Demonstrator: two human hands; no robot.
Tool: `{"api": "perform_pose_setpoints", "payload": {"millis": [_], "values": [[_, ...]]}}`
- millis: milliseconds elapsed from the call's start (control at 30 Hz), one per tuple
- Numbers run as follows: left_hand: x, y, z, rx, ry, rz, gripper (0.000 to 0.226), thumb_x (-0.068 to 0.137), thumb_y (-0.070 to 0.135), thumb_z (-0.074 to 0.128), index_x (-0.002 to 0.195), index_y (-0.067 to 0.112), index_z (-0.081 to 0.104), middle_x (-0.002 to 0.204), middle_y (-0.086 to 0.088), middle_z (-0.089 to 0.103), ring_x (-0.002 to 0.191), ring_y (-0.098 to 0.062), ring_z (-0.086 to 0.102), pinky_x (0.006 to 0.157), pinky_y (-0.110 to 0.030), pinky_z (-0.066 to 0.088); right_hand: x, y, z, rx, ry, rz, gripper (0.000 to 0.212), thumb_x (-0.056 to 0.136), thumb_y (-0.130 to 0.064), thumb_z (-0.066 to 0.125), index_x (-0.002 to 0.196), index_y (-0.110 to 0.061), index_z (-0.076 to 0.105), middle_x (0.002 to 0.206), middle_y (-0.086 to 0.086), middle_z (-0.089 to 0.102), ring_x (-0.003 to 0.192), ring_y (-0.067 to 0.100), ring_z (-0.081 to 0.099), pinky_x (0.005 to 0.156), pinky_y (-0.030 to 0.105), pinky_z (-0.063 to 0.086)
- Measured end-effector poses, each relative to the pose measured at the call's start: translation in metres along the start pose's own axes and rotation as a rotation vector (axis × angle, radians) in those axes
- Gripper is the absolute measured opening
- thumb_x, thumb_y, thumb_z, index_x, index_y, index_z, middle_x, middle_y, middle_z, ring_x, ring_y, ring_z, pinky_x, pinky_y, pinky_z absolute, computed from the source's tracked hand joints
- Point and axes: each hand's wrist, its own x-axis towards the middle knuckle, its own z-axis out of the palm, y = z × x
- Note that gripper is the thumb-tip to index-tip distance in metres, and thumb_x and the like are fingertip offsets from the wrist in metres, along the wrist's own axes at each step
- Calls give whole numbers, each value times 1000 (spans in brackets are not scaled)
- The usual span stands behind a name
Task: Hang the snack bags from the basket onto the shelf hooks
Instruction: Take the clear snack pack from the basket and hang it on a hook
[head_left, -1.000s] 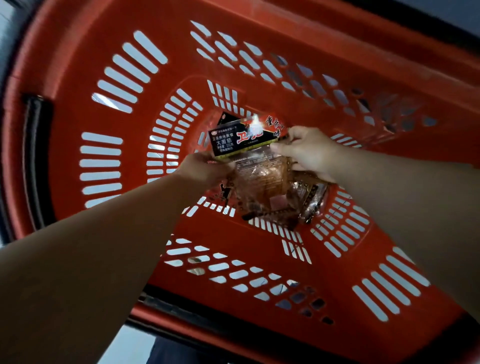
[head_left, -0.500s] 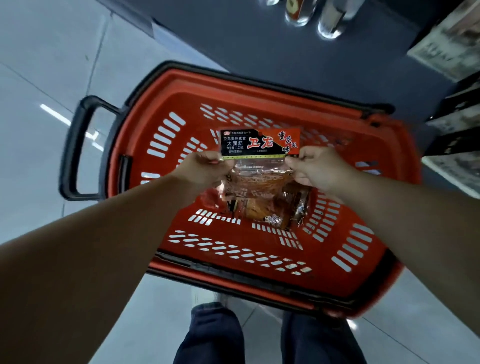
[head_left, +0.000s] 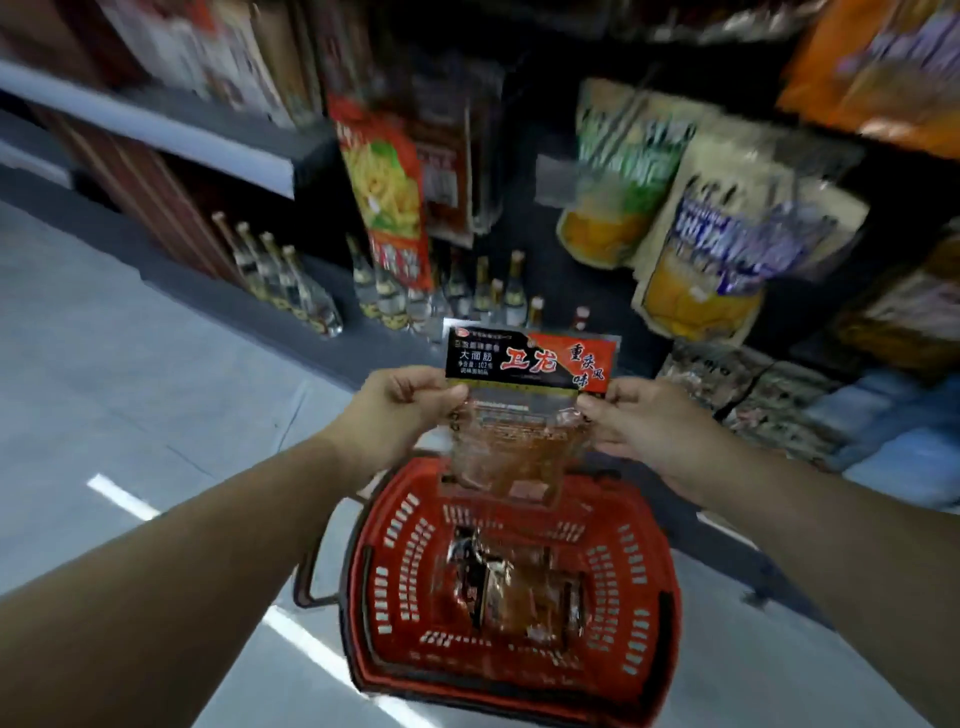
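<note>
Left hand (head_left: 402, 402) and right hand (head_left: 631, 415) pinch one snack bag (head_left: 524, 410) unhung; more bags (head_left: 511, 592) below in basket (head_left: 644, 587).

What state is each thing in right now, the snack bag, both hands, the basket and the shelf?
Black-and-red snack bag: held upright, unhung.
Left hand: pinches its left corner.
Right hand: pinches its right corner.
Red plastic basket: holds more bags.
Shelf packets: hanging, blurred.

Shop: stocked shelves (head_left: 171, 130), hanging snack packs (head_left: 727, 249), bottles (head_left: 291, 286).
</note>
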Motion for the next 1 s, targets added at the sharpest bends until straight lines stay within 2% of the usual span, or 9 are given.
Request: {"api": "perform_pose_setpoints", "payload": {"millis": [200, 333, 467, 567, 667, 767, 833, 933, 1000], "values": [[-51, 202, -24, 82, 12, 296, 21, 94, 14, 57, 90, -5, 64, 72, 3, 69, 68, -7, 62, 54, -14, 48, -95, -174, -51, -2, 179, -257, 23, 89, -26, 64, 73, -10, 60, 89, 9, 67, 77, 12, 65, 72, 25, 58], [-98, 328, -34, 85, 50, 459, 15, 94, 15, 58, 86, 4, 65, 76, 1, 72, 79, -18, 67, 77, -37, 56, -175, -285, -83, -36, 266, -450, 31, 90, -28, 63, 61, -18, 58, 102, 11, 69, 97, 20, 66, 84, 38, 57], [-151, 433, -35, 131, 86, 593, 23, 95, 19, 57, 93, -3, 64, 77, -2, 68, 67, -13, 61, 58, -21, 54, -252, -370, -108, -39, 399, -603, 32, 90, -29, 63, 64, -14, 51, 110, 25, 61, 104, 27, 64, 75, 33, 58], [-184, 493, -31, 129, 89, 657, 20, 95, 21, 58, 86, 6, 67, 79, -8, 68, 60, -13, 60, 56, -24, 48, -300, -416, -119, 27, 454, -673, 23, 91, -27, 62, 75, -12, 55, 104, 11, 69, 85, 7, 67, 71, 31, 59], [-210, 541, -20, 42, 106, 696, 17, 93, 21, 59, 90, 7, 67, 76, -5, 69, 61, -12, 66, 58, -27, 54, -343, -452, -127, 104, 615, -735, 14, 88, -23, 67, 87, -13, 57, 94, 6, 67, 79, 14, 62, 74, 37, 57], [-233, 576, -3, -41, 206, 743, 17, 94, 18, 59, 83, 8, 65, 52, 7, 58, 44, -6, 55, 42, -16, 44, -379, -476, -134, -171, 964, -780, 18, 87, -23, 68, 96, -18, 52, 79, -6, 56, 67, 12, 55, 60, 21, 46], [-244, 592, 9, -117, 275, 763, 16, 93, 17, 60, 82, 7, 65, 53, 3, 57, 40, -8, 51, 39, -16, 42, -397, -483, -133, -333, 1068, -813, 20, 89, -27, 64, 105, -18, 53, 87, -5, 54, 71, 15, 48, 61, 24, 35], [-259, 609, 32, -237, 208, 711, 13, 90, 18, 64, 81, 10, 66, 74, -9, 61, 68, -23, 54, 62, -34, 48, -411, -485, -125, -348, 860, -800, 38, 88, -42, 62, 117, -20, 54, 113, -2, 59, 94, 18, 56, 79, 27, 42], [-272, 615, 52, -176, 90, 640, 9, 89, 18, 64, 89, 10, 67, 79, -7, 61, 67, -21, 52, 64, -28, 40, -417, -482, -119, -272, 638, -766, 45, 84, -47, 64, 123, -26, 54, 120, -5, 58, 108, 19, 57, 92, 35, 46]]}}
